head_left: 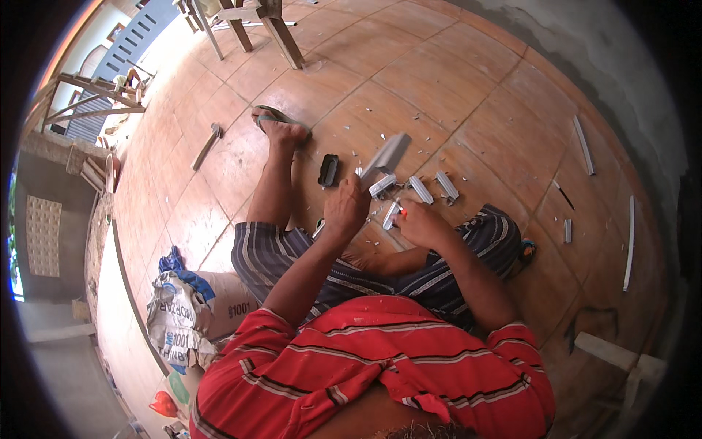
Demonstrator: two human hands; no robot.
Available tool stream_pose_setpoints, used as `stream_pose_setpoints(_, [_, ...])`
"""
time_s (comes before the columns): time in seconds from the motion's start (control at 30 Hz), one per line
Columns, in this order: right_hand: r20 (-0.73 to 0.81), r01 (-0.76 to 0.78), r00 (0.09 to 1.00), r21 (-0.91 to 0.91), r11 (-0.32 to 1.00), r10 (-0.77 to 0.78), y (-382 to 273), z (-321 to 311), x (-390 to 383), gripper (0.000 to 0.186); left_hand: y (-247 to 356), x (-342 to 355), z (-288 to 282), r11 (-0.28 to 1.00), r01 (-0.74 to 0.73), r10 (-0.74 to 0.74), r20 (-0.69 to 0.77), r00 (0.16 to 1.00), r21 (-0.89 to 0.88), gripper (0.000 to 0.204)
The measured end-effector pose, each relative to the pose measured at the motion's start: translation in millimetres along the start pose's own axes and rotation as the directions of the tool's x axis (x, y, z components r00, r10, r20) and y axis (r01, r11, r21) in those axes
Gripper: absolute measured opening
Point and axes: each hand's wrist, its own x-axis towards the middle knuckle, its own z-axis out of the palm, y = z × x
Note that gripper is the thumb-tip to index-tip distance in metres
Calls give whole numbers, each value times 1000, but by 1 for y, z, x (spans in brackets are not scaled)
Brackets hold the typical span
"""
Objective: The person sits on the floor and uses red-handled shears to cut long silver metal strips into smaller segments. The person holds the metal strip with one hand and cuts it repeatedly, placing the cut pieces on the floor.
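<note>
My left hand (347, 205) grips a pale metal profile piece (387, 155), raised at a slant in front of me. My right hand (413, 216) is closed on a small red item (403, 213), too small to identify, beside a short white profile piece (390, 216). Just beyond my hands lie several short metal profile pieces (421, 189) among scattered white chips. A black oblong plastic object (328, 170) lies left of them.
A hammer (206, 146) lies at left, near crumpled sacks (175, 314) and blue cloth (183, 272). Long thin strips (583, 145) lie along the right wall. Wooden trestles (285, 44) stand ahead on the tiled floor (468, 88); white bars (603, 347) are at lower right.
</note>
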Motion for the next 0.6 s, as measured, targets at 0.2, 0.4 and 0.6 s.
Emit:
stream_pose_setpoints(0.2, [-57,165,986,125,978,-159,10,1,-14,32,-16,31,-12,963,54,-9,169,986,-263,42])
stream_pose_setpoints(0.4, [-39,13,999,-128,992,-18,2,-16,-2,40,-8,13,-18,932,120,-14,298,955,-342,40])
stream_pose_setpoints(0.6, [-21,41,999,-205,978,-46,3,-10,3,42,-24,4,1,945,37,52,259,964,-325,37])
